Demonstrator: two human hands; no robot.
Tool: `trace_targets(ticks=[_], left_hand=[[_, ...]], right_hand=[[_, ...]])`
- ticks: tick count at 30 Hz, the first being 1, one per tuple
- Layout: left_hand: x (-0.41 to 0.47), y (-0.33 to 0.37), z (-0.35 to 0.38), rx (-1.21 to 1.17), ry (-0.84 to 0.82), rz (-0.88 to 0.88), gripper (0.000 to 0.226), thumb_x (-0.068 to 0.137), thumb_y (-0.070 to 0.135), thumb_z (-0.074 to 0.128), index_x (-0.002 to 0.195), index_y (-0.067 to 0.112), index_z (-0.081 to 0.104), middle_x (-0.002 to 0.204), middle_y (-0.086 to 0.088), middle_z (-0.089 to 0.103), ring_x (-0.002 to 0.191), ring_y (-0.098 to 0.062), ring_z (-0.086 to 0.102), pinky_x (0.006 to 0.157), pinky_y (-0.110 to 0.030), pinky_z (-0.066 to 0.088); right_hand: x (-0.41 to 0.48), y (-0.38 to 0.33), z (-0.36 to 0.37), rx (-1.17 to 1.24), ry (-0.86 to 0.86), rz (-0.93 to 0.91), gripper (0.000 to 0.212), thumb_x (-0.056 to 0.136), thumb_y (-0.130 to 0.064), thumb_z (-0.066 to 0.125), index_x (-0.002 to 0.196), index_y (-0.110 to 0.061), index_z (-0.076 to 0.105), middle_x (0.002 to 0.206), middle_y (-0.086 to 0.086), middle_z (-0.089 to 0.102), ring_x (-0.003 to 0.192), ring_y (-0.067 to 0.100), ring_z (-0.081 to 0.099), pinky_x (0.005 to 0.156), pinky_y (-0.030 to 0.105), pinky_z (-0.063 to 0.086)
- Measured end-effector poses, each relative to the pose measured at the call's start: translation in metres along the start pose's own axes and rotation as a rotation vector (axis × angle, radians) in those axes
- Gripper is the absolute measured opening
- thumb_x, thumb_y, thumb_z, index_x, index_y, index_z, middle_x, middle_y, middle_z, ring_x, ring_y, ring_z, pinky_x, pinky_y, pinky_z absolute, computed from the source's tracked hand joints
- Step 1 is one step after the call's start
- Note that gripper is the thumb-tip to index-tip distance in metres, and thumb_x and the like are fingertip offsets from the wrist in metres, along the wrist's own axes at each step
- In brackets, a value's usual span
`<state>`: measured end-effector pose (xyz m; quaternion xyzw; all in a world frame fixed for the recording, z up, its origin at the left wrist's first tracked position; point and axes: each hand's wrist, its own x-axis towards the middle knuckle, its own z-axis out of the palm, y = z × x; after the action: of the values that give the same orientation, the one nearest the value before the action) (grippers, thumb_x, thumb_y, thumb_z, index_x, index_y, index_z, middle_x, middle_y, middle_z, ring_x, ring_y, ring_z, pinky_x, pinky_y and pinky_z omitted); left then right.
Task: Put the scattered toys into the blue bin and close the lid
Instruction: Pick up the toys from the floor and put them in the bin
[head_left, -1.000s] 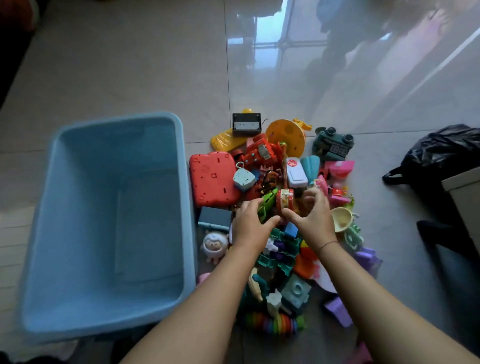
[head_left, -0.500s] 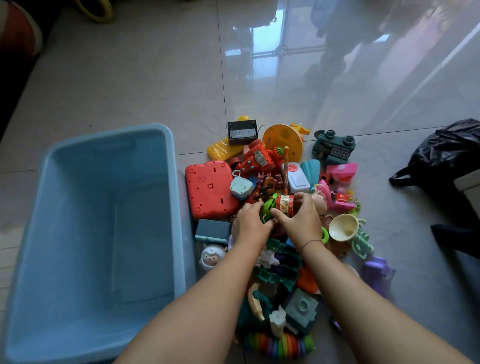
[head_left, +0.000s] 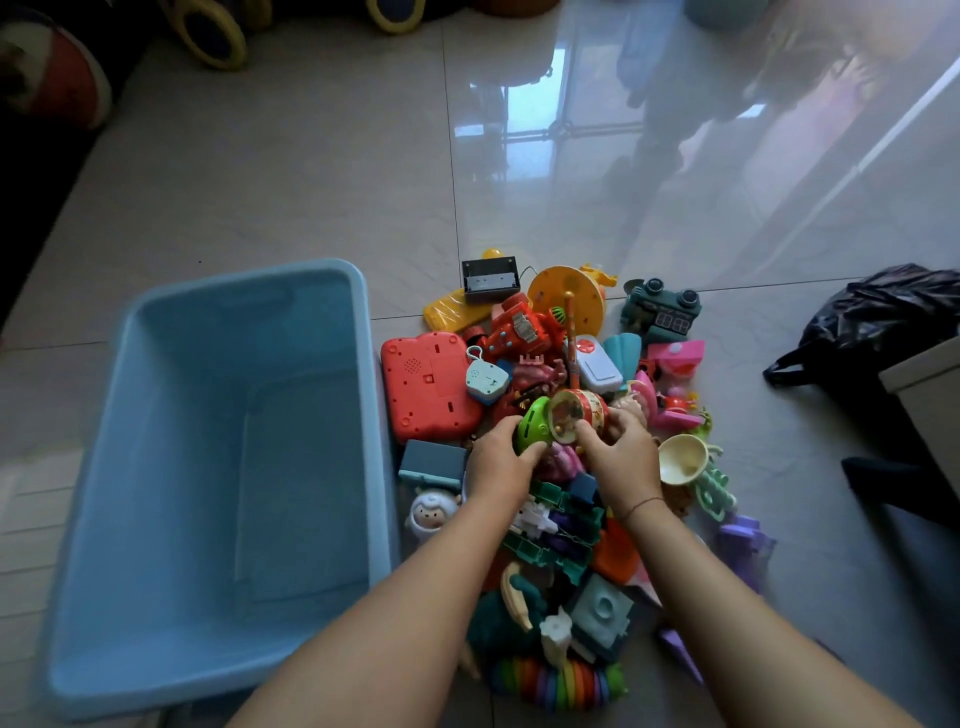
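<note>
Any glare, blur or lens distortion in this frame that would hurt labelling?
Head view: strong window glare on the glossy floor tiles at top; wide-angle bending curves the blue bin; top corners dark and soft; the toy pile, left hand and right hand are evenly lit and reasonably sharp.

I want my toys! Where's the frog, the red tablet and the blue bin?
frog (head_left: 662, 310), head view, its face.
red tablet (head_left: 423, 387), head view, its flat back.
blue bin (head_left: 371, 415), head view, right rim.

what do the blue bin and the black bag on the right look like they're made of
Blue bin: likely moulded plastic, smooth with a soft sheen; thin even walls and a rounded rolled rim. Black bag: probably thin plastic film, glossy; it lies crumpled in sharp creases that catch the light.
</note>
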<state>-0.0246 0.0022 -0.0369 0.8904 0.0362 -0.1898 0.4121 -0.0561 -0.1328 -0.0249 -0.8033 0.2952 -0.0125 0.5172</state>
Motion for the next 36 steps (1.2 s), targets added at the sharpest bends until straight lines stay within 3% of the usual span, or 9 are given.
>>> trace_targets(ticks=[5,10,13,16,19,23,27,32,36], left_hand=[[-0.034,0.035,-0.050,-0.246,0.107,0.126,0.031,0.088,0.028,0.062,0.117,0.020,0.057,0.101,0.003,0.066,0.091,-0.011,0.061,0.080,-0.028,0.053],[-0.080,0.028,-0.144,-0.434,0.344,0.242,0.042,0.080,0.048,0.058,0.109,0.019,0.060,0.091,0.005,0.068,0.082,-0.008,0.064,0.072,-0.021,0.051],[-0.099,-0.018,-0.193,-0.457,0.449,0.146,0.049,0.071,0.054,0.060,0.105,0.019,0.060,0.090,0.002,0.068,0.079,-0.009,0.061,0.075,-0.022,0.048],[-0.110,-0.061,-0.213,-0.492,0.390,-0.055,0.031,0.081,0.025,0.069,0.108,0.012,0.059,0.097,-0.008,0.066,0.086,-0.020,0.060,0.080,-0.032,0.048],[-0.110,-0.090,-0.214,-0.497,0.324,-0.185,0.028,0.085,0.009,0.065,0.111,0.001,0.058,0.103,-0.016,0.064,0.089,-0.025,0.058,0.082,-0.040,0.050],[-0.107,-0.086,-0.208,-0.460,0.380,-0.216,0.055,0.084,0.019,0.068,0.132,0.005,0.045,0.131,-0.013,0.053,0.117,-0.025,0.053,0.093,-0.031,0.041],[-0.104,-0.037,-0.189,-0.411,0.437,0.033,0.061,0.082,0.027,0.069,0.135,0.017,0.041,0.134,0.000,0.049,0.121,-0.014,0.049,0.098,-0.026,0.038],[-0.086,0.020,-0.117,-0.402,0.234,0.185,0.067,0.075,0.046,0.068,0.133,0.026,0.042,0.124,0.015,0.049,0.111,0.003,0.048,0.088,-0.007,0.038],[-0.046,0.013,-0.054,-0.391,0.179,0.038,0.076,0.073,0.057,0.064,0.137,0.026,0.038,0.135,0.004,0.046,0.123,-0.012,0.046,0.102,-0.034,0.043]], right_hand=[[-0.022,-0.050,-0.012,0.230,0.033,-0.090,0.004,0.084,-0.028,0.061,0.087,-0.026,0.059,0.088,0.001,0.069,0.087,0.019,0.067,0.082,0.049,0.054],[-0.065,-0.126,0.007,0.404,-0.120,-0.210,0.021,0.087,-0.019,0.061,0.106,-0.010,0.059,0.099,0.009,0.069,0.093,0.020,0.066,0.082,0.039,0.056],[-0.097,-0.146,0.049,0.334,-0.316,-0.195,0.020,0.084,-0.020,0.065,0.102,-0.012,0.061,0.096,0.010,0.070,0.090,0.024,0.068,0.077,0.041,0.057],[-0.122,-0.138,0.089,0.295,-0.418,-0.082,0.024,0.083,-0.018,0.069,0.101,-0.003,0.061,0.093,0.013,0.069,0.082,0.025,0.067,0.070,0.038,0.057],[-0.133,-0.120,0.107,0.231,-0.414,-0.058,0.036,0.076,-0.028,0.075,0.102,-0.005,0.063,0.092,0.009,0.071,0.084,0.023,0.068,0.076,0.041,0.058],[-0.131,-0.114,0.097,0.207,-0.360,-0.112,0.034,0.078,-0.028,0.075,0.104,-0.011,0.061,0.093,0.002,0.067,0.089,0.015,0.064,0.083,0.030,0.055],[-0.103,-0.099,0.072,0.179,-0.264,-0.162,0.036,0.077,-0.029,0.074,0.106,-0.018,0.056,0.099,-0.001,0.065,0.091,0.010,0.062,0.085,0.031,0.054],[-0.046,-0.071,0.040,0.057,-0.193,-0.177,0.049,0.077,-0.025,0.075,0.119,-0.018,0.051,0.114,-0.003,0.056,0.105,0.009,0.052,0.089,0.025,0.045],[0.002,-0.041,0.036,-0.034,-0.200,-0.173,0.058,0.073,-0.024,0.078,0.123,-0.027,0.048,0.125,-0.007,0.051,0.116,0.008,0.045,0.099,0.029,0.040]])
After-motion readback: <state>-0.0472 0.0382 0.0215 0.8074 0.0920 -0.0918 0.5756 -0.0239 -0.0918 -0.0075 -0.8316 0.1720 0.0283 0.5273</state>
